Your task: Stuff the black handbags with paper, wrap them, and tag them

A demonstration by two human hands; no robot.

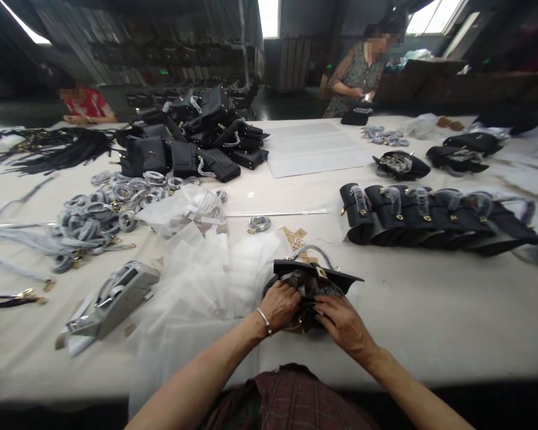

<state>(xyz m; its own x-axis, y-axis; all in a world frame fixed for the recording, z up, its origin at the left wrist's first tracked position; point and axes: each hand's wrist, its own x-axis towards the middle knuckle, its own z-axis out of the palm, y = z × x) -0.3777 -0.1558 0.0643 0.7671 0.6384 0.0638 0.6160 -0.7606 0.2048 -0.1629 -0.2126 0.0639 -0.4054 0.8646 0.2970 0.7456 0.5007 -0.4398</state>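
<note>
A black handbag [350, 278] stands in front of me with its flap raised and its mouth facing me. It has a gold clasp, and its top handle [314, 249] is wrapped in clear film. Crumpled stuffing shows inside. My left hand [280, 306] is closed on the left side of the bag's mouth, its fingers bent inward and the tips partly hidden. My right hand [344, 324] grips the right side of the opening, fingers reaching over the front edge and the thumb out of sight. Brown tags [295, 237] with strings lie just behind the bag.
Translucent sheets [206, 280] and a grey tape dispenser [116, 295] lie to the left. Wrapped straps [89, 221] and a heap of black bags [146, 156] are beyond. A row of finished-looking bags [385, 206] stands right. Two people sit or stand across the table.
</note>
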